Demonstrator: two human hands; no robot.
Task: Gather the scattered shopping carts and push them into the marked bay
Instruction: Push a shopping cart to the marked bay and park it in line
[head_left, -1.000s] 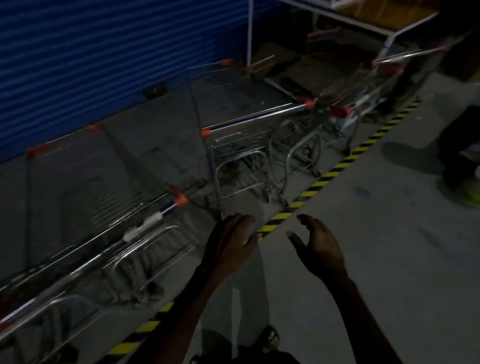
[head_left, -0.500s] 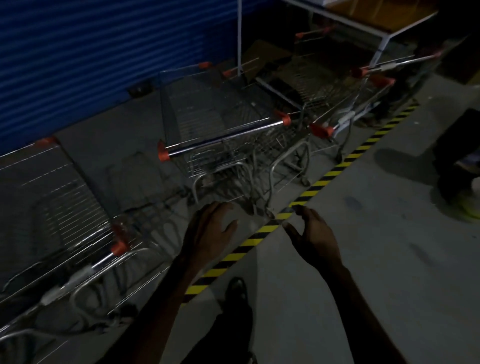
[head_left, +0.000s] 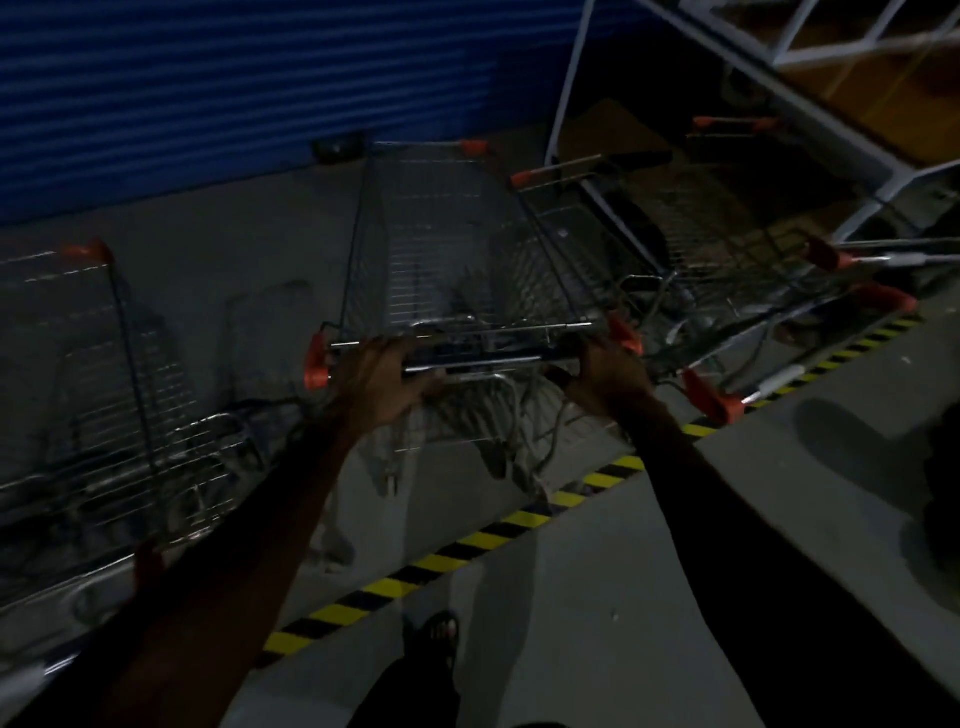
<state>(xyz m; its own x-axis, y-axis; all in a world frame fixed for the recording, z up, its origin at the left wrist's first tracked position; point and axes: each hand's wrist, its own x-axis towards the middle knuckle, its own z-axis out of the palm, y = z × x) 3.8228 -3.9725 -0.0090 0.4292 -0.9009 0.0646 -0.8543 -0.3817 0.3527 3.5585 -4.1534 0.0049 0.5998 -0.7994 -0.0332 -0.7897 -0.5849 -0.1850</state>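
— Report on the hands, please.

— Both arms are stretched forward to the middle cart (head_left: 457, 260). The left hand (head_left: 382, 382) lies over the left part of the handle bar (head_left: 483, 358), fingers curled round it, just right of the red end cap (head_left: 315, 361). The right hand (head_left: 605, 374) grips the bar's right end, fingers wrapped over it, beside the other red cap (head_left: 623, 332). Both are clenched on the bar; neither is released.

— Contents of the baskets?

— The wire basket of the held cart shows only its own mesh; the light is too dim to say more. The left cart (head_left: 78, 374) and the carts on the right (head_left: 727, 260) read the same: bare wire, as far as can be told.

— Position of the held cart?

— It stands on the grey concrete floor (head_left: 675, 545), on the far side of the yellow-and-black floor tape (head_left: 467, 540), its basket pointing away from the hands towards the blue corrugated wall (head_left: 260, 78). The left cart is apart from it with floor between; the right carts sit just beside it, their frames overlapping in the view. A white metal frame (head_left: 831, 130) rises at far right. One sandalled foot (head_left: 441, 631) is on the near side of the tape.
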